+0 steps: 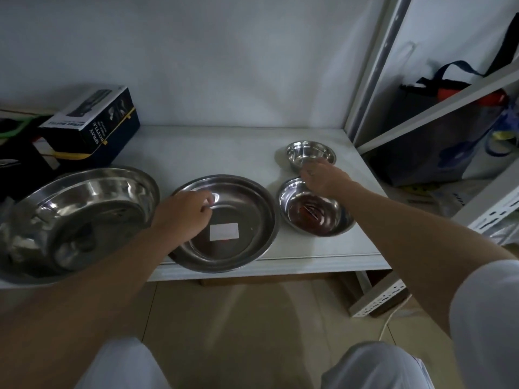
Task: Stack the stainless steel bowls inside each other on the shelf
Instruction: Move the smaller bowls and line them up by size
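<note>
Reaching out with both arms, I have four stainless steel bowls spread in front of me on the white shelf (196,147). My left hand (184,210) hangs over the left part of the wide shallow bowl (241,242), fingers curled downward and loosely bunched, with nothing in them that I can make out; whether the fingertips touch the steel I cannot tell. That bowl sits at the near edge of the shelf, its rim slightly overhanging, and a white rectangular label (224,232) lies on its bottom. Just left of it stands the largest bowl (75,220), deeper, its rim close beside the wide one.

My right hand (323,178) is over to the right, palm down, between two smaller bowls. Its fingers bend over the near rim of the smallest bowl (309,153), which stands farthest back on the right; whether they have pinched it I cannot tell. Nearer to me, partly under my wrist, sits the medium bowl (314,211), its inside mirroring something reddish. None of the bowls is nested in another.

At the far left of the shelf a dark box (95,127) printed with "SPRAY BOTTLE" lies on its side. To the right, a neighbouring rack holds a dark bag (427,141).
</note>
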Motion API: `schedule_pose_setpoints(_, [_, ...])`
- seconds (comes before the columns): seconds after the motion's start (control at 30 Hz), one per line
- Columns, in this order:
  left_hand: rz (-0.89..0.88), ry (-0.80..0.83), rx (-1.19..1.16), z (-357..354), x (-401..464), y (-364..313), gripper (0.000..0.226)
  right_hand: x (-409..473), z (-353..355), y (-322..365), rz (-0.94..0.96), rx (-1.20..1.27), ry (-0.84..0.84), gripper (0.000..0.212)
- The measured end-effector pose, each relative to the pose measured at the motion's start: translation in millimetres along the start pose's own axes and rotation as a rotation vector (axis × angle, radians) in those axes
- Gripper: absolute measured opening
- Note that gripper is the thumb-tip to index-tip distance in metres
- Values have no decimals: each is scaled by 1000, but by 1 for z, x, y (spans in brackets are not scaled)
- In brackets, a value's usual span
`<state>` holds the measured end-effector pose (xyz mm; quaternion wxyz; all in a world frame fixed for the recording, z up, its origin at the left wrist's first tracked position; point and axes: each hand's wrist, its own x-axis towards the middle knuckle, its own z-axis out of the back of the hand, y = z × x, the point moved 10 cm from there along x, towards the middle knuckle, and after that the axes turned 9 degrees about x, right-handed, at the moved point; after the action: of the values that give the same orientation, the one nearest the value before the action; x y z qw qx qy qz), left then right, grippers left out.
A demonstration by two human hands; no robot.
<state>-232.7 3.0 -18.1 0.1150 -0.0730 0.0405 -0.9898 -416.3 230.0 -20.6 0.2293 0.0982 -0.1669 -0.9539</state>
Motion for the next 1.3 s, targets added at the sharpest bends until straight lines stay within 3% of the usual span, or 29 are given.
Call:
schedule_pose_setpoints(0.07, [2,-3,-29,0,4,-1,26,7,-4,7,18,53,20,41])
schedule_pose_setpoints(0.23, [-12,15,-72,1,11,-9,27,18,-13,6,25,169,24,52])
schedule_pose_setpoints(0.43, [-7,20,-103,7,12,-19,28,1,19,20,74,143,-136,54])
schedule_pose_setpoints(0.53, [-30,16,-133,12,9,-30,25,-17,33,24,77,127,-182,45])
schedule_pose_setpoints(0.73, [-69,4,-204,33,-5,-67,30,-73,77,24,68,77,-430,33])
schedule_pose_setpoints(0.83, [-91,4,-212,41,-13,-88,29,-99,85,23,117,78,-472,26])
schedule_pose_setpoints(0.97, [-117,20,-188,46,-19,-120,30,-122,89,7,168,124,-518,31])
schedule_pose_setpoints(1.13, [-172,40,-191,45,-24,-152,31,-142,93,-44,10,125,-638,26])
schedule_pose_setpoints(1.3, [-200,47,-194,40,-27,-165,32,-159,84,-88,-143,141,-644,28])
